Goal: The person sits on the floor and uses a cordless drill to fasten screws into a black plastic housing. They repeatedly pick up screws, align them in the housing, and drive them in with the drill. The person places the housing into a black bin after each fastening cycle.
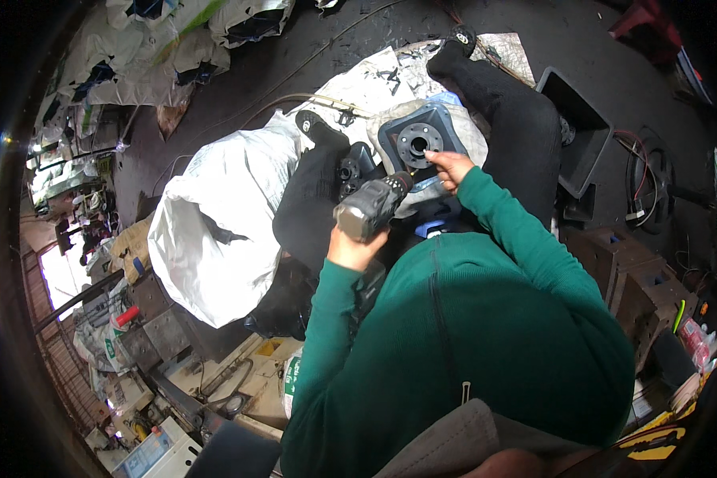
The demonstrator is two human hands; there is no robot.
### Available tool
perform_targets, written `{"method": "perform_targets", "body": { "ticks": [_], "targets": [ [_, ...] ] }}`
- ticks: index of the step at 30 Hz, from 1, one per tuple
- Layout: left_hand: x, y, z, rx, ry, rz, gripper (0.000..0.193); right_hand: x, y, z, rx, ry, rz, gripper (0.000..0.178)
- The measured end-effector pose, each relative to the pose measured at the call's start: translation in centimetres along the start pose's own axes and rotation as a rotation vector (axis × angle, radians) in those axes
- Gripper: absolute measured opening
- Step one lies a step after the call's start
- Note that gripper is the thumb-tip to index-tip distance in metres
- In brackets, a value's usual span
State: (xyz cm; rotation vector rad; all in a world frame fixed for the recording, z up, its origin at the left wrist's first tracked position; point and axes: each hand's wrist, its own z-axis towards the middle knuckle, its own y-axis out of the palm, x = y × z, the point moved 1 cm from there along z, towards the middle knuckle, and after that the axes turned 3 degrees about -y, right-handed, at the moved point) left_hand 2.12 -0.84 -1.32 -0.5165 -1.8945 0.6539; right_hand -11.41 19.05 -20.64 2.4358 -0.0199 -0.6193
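My left hand point(354, 250) is wrapped round the grip of a dark cordless drill point(366, 210). The drill's front end points away and to the right, its tip close to the near side of a round black flange point(407, 146). That flange, with a central hole and several smaller holes, rests in a square black frame-like piece point(389, 137) between my legs. At the flange's near right edge is my right hand point(452, 168), thumb and fingers pinched together. Whatever small thing they hold is hidden. Small dark round parts point(348, 170) sit left of the frame.
A large white sack point(215, 231) stands open beside my left leg. To the right of my other leg is a grey bin point(593, 127) with a round part inside. White sheeting point(366, 76) lies under my feet. Blocky brown metal pieces point(617, 263) are at the right.
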Motion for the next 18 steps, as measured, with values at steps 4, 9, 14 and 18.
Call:
{"method": "perform_targets", "body": {
  "ticks": [4,9,14,18],
  "targets": [
    [0.8,-0.7,-0.8,0.006,0.220,-0.019,0.054,0.0,3.0,-2.4,-0.214,0.163,0.676,0.020],
    [1.8,-0.7,-0.9,0.072,0.257,0.087,0.065,-0.8,5.9,-3.9,-0.257,0.195,0.777,0.019],
    [1.4,-0.8,-0.7,0.025,0.285,0.176,0.063,-0.7,6.8,-4.7,-0.307,0.185,0.796,0.022],
    [2.3,-0.8,-1.2,0.123,0.321,0.242,0.041,-0.4,7.0,-4.6,-0.202,0.167,0.796,0.022]
  ]
}}
